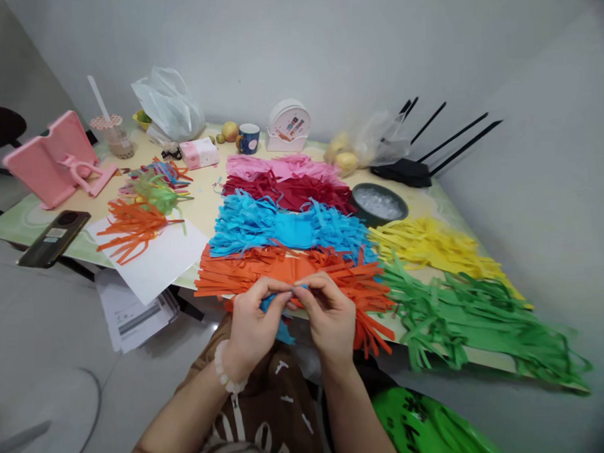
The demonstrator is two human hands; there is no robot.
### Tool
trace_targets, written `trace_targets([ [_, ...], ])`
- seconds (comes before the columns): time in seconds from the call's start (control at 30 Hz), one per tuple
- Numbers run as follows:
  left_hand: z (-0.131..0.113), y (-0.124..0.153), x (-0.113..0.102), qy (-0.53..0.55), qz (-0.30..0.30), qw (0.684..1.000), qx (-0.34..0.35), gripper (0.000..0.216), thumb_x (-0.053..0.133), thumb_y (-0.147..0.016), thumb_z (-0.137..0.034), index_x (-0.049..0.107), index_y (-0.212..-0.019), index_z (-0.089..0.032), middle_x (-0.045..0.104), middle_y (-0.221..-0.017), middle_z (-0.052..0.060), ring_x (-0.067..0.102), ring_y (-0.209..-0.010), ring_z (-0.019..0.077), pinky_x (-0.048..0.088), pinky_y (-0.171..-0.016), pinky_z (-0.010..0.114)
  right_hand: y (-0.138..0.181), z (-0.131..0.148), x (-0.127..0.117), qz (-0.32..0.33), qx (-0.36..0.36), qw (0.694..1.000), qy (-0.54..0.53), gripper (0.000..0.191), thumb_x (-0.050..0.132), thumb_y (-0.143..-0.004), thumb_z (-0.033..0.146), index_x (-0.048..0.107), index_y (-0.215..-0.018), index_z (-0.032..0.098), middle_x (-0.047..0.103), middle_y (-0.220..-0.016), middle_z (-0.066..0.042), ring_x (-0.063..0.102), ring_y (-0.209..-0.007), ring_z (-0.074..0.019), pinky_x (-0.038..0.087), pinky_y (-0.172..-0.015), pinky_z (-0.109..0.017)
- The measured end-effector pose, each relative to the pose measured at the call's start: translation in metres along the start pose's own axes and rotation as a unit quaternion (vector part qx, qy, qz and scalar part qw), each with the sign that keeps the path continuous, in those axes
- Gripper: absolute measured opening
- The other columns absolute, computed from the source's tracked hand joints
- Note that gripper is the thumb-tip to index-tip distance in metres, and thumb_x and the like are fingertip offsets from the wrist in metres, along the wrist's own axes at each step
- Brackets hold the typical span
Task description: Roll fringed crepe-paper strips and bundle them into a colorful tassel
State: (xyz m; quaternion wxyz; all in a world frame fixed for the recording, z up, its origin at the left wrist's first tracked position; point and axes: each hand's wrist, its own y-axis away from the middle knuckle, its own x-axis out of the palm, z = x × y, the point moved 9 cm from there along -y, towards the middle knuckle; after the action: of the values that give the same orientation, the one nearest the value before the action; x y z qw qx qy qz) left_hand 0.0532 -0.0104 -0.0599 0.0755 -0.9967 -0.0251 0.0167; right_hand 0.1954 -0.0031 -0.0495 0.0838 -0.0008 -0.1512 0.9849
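Table (pixel 203 201) front edge overhung by orange fringe (pixel 284 269); hands (pixel 333 318) pinching blue paper (pixel 268 303); open floor (pixel 41 325) left

Room above blue fringe (pixel 293 231), bowl (pixel 382 221) at right (dark-rimmed), wall (pixel 234 42) behind

I use the sky-blue fringe (pixel 293 231) as datum; the held strip (pixel 285 332) on its near side repeats the blue. Beyond the datum, I log dark red fringe (pixel 290 193), then pink fringe (pixel 284 166). Nearer: orange fringe (pixel 288 266). Right: yellow fringe (pixel 433 247) and green fringe (pixel 486 315). Far left: a solid pink stand (pixel 51 160). Behind, leftward: a mug (pixel 249 140), dark blue with a pale round spot.
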Motion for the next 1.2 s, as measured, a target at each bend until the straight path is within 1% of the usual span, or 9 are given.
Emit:
trace_targets([
  [0.13, -0.001, 0.0, 0.001, 0.009, 0.014, 1.0, -0.007, 0.008, 0.065, -0.088, -0.023, 0.065, -0.095, -0.019, 0.075, -0.085, 0.002, 0.073, -0.08, 0.0154, 0.056, -0.076, 0.023, -0.002, -0.002, 0.0, 0.043, 0.013, 0.999, -0.02, 0.008, 0.074, -0.083, 0.025, 0.072, -0.076, 0.02, 0.063, -0.074, -0.001, 0.059, -0.065, -0.0158, 0.049, -0.057, -0.025],
  [0.27, -0.001, -0.002, 0.002, 0.054, 0.03, 0.998, -0.022, 0.024, 0.075, -0.08, -0.023, 0.064, -0.1, -0.019, 0.076, -0.098, 0.006, 0.072, -0.095, 0.0192, 0.056, -0.084, 0.027, -0.002, 0.004, -0.009, 0.008, -0.01, 1.0, -0.01, 0.009, 0.074, -0.084, 0.024, 0.072, -0.075, 0.02, 0.063, -0.073, -0.001, 0.06, -0.069, -0.0165, 0.05, -0.062, -0.026],
  [0.4, 0.002, -0.003, -0.003, 0.043, 0.021, 0.998, -0.028, 0.008, 0.072, -0.081, -0.023, 0.068, -0.081, -0.016, 0.074, -0.078, 0.004, 0.072, -0.074, 0.0168, 0.056, -0.069, 0.024, -0.002, 0.0, 0.0, 0.046, 0.029, 0.998, -0.02, 0.011, 0.074, -0.083, 0.027, 0.073, -0.075, 0.02, 0.063, -0.073, -0.002, 0.061, -0.065, -0.0163, 0.051, -0.058, -0.025],
  [0.53, 0.011, 0.0, 0.0, 0.097, 0.023, 0.993, -0.064, 0.009, 0.073, -0.08, -0.024, 0.068, -0.081, -0.016, 0.076, -0.076, 0.005, 0.074, -0.071, 0.0183, 0.057, -0.068, 0.025, -0.007, -0.005, 0.004, 0.1, 0.061, 0.993, -0.028, 0.011, 0.077, -0.079, 0.031, 0.075, -0.082, 0.02, 0.065, -0.074, -0.002, 0.061, -0.062, -0.016, 0.05, -0.056, -0.025],
  [0.67, 0.01, -0.002, 0.002, 0.103, 0.042, 0.991, -0.07, 0.021, 0.077, -0.076, -0.027, 0.071, -0.093, -0.016, 0.078, -0.083, 0.006, 0.075, -0.079, 0.0205, 0.058, -0.075, 0.028, -0.014, 0.009, -0.003, 0.098, 0.017, 0.994, 0.042, 0.014, 0.073, -0.084, 0.027, 0.07, -0.073, 0.02, 0.063, -0.069, 0.0, 0.059, -0.065, -0.0157, 0.048, -0.061, -0.025],
  [0.8, 0.006, -0.008, -0.007, 0.047, 0.042, 0.997, -0.044, 0.012, 0.076, -0.077, -0.029, 0.076, -0.078, -0.017, 0.078, -0.081, 0.006, 0.071, -0.077, 0.0191, 0.056, -0.075, 0.028, -0.016, 0.024, 0.008, 0.147, -0.012, 0.984, 0.102, 0.017, 0.071, -0.087, 0.025, 0.07, -0.071, 0.019, 0.062, -0.067, 0.0, 0.056, -0.063, -0.0146, 0.044, -0.06, -0.025],
  [1.03, 0.026, 0.008, -0.002, 0.197, 0.042, 0.966, -0.16, 0.028, 0.075, -0.077, -0.045, 0.069, -0.069, -0.018, 0.071, -0.064, 0.003, 0.065, -0.054, 0.0159, 0.053, -0.053, 0.026, -0.018, 0.043, 0.022, 0.095, -0.081, 0.985, 0.118, 0.019, 0.072, -0.088, 0.023, 0.067, -0.07, 0.021, 0.059, -0.066, 0.002, 0.052, -0.06, -0.0126, 0.041, -0.057, -0.023],
  [1.13, 0.032, 0.013, -0.048, 0.107, -0.001, 0.983, -0.149, 0.037, 0.071, -0.078, -0.054, 0.067, -0.065, -0.02, 0.066, -0.054, 0.003, 0.056, -0.04, 0.0157, 0.045, -0.038, 0.027, -0.012, 0.04, 0.035, 0.115, -0.088, 0.984, 0.103, 0.01, 0.069, -0.09, 0.026, 0.072, -0.081, 0.023, 0.064, -0.073, 0.0, 0.059, -0.066, -0.0145, 0.047, -0.061, -0.023],
  [1.2, 0.021, 0.012, -0.124, -0.041, -0.092, 0.99, -0.094, 0.039, 0.069, -0.079, -0.057, 0.068, -0.065, -0.021, 0.064, -0.05, 0.002, 0.054, -0.037, 0.016, 0.042, -0.036, 0.028, -0.01, 0.032, 0.039, 0.138, -0.072, 0.985, 0.08, 0.014, 0.068, -0.09, 0.031, 0.074, -0.1, 0.024, 0.067, -0.077, -0.001, 0.063, -0.067, -0.0158, 0.051, -0.062, -0.023],
])
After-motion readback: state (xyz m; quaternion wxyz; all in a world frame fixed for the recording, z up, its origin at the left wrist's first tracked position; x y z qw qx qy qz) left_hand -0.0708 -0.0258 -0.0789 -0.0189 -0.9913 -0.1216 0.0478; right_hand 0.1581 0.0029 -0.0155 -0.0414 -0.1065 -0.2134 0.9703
